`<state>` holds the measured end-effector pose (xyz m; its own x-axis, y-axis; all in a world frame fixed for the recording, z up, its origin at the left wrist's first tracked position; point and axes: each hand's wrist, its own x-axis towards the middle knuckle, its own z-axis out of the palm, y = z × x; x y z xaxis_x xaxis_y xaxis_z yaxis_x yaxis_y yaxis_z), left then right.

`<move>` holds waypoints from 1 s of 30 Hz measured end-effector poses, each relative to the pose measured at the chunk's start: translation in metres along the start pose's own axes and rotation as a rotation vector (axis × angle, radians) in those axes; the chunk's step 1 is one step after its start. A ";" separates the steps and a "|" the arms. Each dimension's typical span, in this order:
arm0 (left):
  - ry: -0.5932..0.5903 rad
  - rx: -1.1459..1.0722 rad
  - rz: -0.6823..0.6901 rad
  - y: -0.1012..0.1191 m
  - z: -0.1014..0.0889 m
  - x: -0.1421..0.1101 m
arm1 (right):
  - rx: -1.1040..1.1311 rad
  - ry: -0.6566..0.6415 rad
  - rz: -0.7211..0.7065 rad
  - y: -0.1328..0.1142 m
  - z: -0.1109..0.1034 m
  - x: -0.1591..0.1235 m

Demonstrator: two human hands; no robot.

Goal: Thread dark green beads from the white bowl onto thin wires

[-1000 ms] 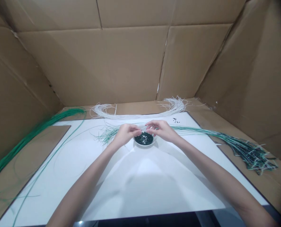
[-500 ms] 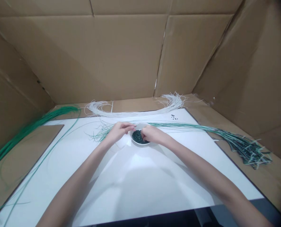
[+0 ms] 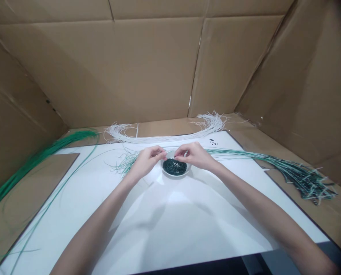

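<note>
A white bowl (image 3: 176, 175) stands on the white tabletop, holding a heap of small dark green beads (image 3: 170, 166) with a few pale specks among them. At its left rim my left hand (image 3: 149, 158) is closed in a pinch, with what looks like a thin strand at its fingertips. My right hand (image 3: 195, 154) hovers over the right side of the bowl, thumb and forefinger pinched together; anything between them is too small to make out. The two sets of fingertips are close but apart. Behind the hands runs a bundle of thin green strands (image 3: 230, 152), partly hidden.
Beaded ends (image 3: 310, 183) of the green bundle lie at the right. White strands (image 3: 159, 140) curve along the back. A thick green strand bundle (image 3: 44, 160) lies left. Several dark bits (image 3: 213, 142) are scattered behind the bowl. Cardboard walls (image 3: 153, 68) surround the white tabletop (image 3: 170, 229).
My right hand has lifted out of the beads and moved up and slightly right. The left hand stays at the bowl's left rim, its fingers still pinched. The view has shifted slightly.
</note>
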<state>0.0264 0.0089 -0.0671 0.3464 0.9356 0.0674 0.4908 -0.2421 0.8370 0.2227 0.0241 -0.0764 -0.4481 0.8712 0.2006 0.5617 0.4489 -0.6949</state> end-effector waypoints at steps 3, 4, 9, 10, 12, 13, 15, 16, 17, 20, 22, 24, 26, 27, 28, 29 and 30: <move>0.050 0.119 0.044 0.007 0.000 -0.005 | 0.165 0.135 0.006 -0.002 -0.004 -0.007; 0.072 0.149 0.065 0.010 0.000 -0.007 | 0.216 0.162 0.009 -0.003 -0.005 -0.009; 0.161 0.185 0.197 0.025 0.003 -0.016 | 0.409 0.204 -0.044 -0.006 -0.003 -0.017; 0.164 0.182 0.214 0.027 0.004 -0.018 | 0.435 0.211 -0.056 -0.007 -0.003 -0.018; 0.172 0.180 0.241 0.032 0.004 -0.021 | 0.478 0.226 -0.070 -0.010 -0.003 -0.020; 0.179 0.182 0.253 0.034 0.005 -0.022 | 0.502 0.232 -0.074 -0.011 -0.003 -0.020; 0.197 0.188 0.276 0.036 0.005 -0.025 | 0.551 0.233 -0.074 -0.013 -0.003 -0.021; 0.205 0.193 0.285 0.037 0.005 -0.026 | 0.573 0.230 -0.069 -0.014 -0.004 -0.021; 0.212 0.202 0.290 0.038 0.005 -0.026 | 0.591 0.229 -0.064 -0.015 -0.004 -0.022; 0.222 0.230 0.301 0.039 0.006 -0.028 | 0.615 0.232 -0.048 -0.018 -0.004 -0.022; 0.216 0.244 0.308 0.039 0.006 -0.028 | 0.622 0.236 -0.049 -0.019 -0.004 -0.022; 0.216 0.250 0.313 0.039 0.007 -0.027 | 0.624 0.237 -0.056 -0.019 -0.005 -0.023; 0.223 0.254 0.311 0.038 0.007 -0.027 | 0.614 0.240 -0.063 -0.019 -0.005 -0.023; 0.229 0.255 0.309 0.038 0.007 -0.027 | 0.605 0.241 -0.067 -0.018 -0.005 -0.023; 0.233 0.256 0.309 0.038 0.007 -0.027 | 0.596 0.242 -0.071 -0.018 -0.005 -0.023; 0.234 0.257 0.310 0.038 0.007 -0.027 | 0.588 0.242 -0.078 -0.017 -0.005 -0.023; 0.232 0.257 0.312 0.037 0.007 -0.026 | 0.583 0.244 -0.085 -0.016 -0.005 -0.023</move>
<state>0.0410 -0.0267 -0.0412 0.3354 0.8337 0.4386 0.5837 -0.5494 0.5979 0.2269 -0.0025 -0.0665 -0.2646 0.8885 0.3749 0.0297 0.3961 -0.9177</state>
